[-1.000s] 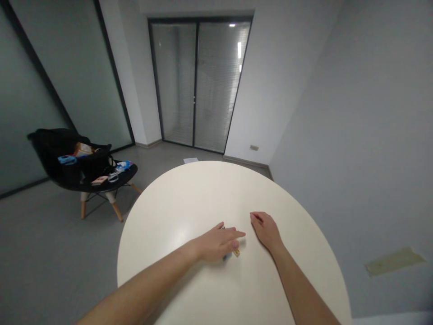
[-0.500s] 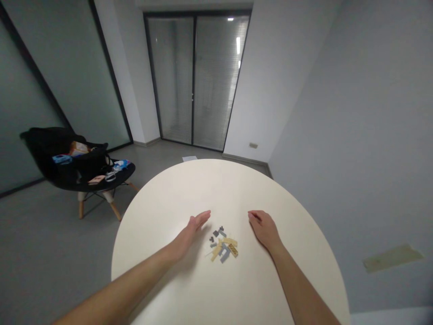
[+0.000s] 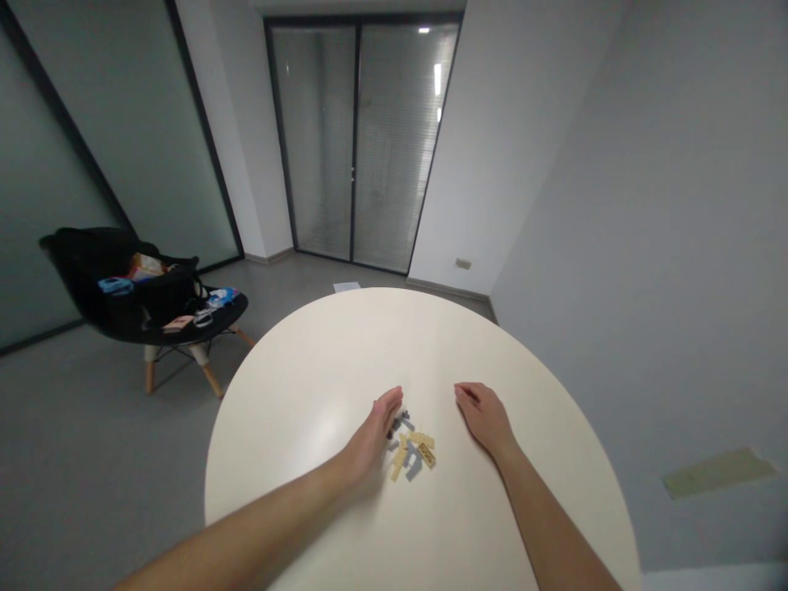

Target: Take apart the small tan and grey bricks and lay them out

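A small heap of toy building bricks lies near the middle of the round white table point(image 3: 332, 345). Among them are a pale yellow brick point(image 3: 399, 463), a grey brick point(image 3: 414, 469) and a tan brick with its hollow underside showing point(image 3: 427, 455). My left hand point(image 3: 371, 432) stands on edge against the heap's left side, fingers stretched out, covering some small dark grey pieces. Whether it touches them I cannot tell. To the right of the heap, apart from it, my right hand point(image 3: 486, 417) rests on the table with its fingers curled in; nothing shows in them.
A black chair point(image 3: 92, 316) at the left carries a black bag point(image 3: 163, 295) and several small items. Behind the table are glass doors point(image 3: 354, 148) and a white paper point(image 3: 345, 287) on the floor. A grey wall point(image 3: 665, 271) stands at the right.
My left hand has moved right, up to the left side of the brick heap, and now hides some dark pieces. My right hand keeps its place and curl. The view has shifted slightly.
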`<state>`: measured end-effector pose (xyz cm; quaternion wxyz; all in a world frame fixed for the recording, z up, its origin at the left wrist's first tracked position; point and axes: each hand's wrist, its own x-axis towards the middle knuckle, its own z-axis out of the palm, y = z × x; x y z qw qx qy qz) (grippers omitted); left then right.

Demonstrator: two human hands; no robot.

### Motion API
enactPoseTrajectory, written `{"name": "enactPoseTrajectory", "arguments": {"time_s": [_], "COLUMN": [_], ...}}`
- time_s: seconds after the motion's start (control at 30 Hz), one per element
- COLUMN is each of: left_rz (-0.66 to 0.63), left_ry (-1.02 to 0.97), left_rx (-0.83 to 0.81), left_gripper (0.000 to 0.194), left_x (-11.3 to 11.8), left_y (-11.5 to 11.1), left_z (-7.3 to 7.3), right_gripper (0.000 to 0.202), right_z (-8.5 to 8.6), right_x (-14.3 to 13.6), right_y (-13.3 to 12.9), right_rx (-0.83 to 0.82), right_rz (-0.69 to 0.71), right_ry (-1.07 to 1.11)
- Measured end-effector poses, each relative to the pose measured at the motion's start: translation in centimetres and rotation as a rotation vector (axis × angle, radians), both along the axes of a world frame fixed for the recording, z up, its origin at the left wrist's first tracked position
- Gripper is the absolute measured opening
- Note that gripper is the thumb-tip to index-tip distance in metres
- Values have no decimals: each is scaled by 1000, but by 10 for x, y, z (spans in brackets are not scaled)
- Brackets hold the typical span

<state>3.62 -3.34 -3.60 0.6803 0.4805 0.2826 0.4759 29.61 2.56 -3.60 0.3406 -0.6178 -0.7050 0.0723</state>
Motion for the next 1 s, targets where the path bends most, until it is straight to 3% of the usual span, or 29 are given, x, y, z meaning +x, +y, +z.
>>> {"name": "enactPoseTrajectory", "arguments": {"time_s": [0.13, 0.3, 0.37, 0.47, 0.57, 0.77, 0.87, 1.0], "left_rz": [34, 20, 21, 119, 153, 124, 35, -93], "left_ry": [-1, 181, 323, 619, 751, 910, 1026, 1027], "left_rx": [-30, -44, 12, 197, 304, 456, 542, 579], "left_gripper": [77, 52, 43, 34, 26, 20, 23, 26], "left_x": [-5, -26, -30, -30, -26, -22, -24, -29], "left_y": [7, 34, 48, 68, 80, 77, 69, 63], "left_z": [10, 21, 22, 19, 15, 16, 20, 26], "right_gripper": [34, 34, 34, 34, 33, 28, 26, 26], "right_z": [0, 2, 2, 1, -1, -1, 2, 10], "right_x": [0, -1, -1, -1, -1, -5, -10, -20], "right_y": [0, -1, -1, 0, 1, 2, 3, 5], "right_rx": [-6, -1, 3, 9, 8, -5, -69, -175], "right_rz": [2, 13, 19, 25, 28, 15, 1, -45], "right_ry": [6, -13, -22, -48, -92, -174, -251, -352]}}
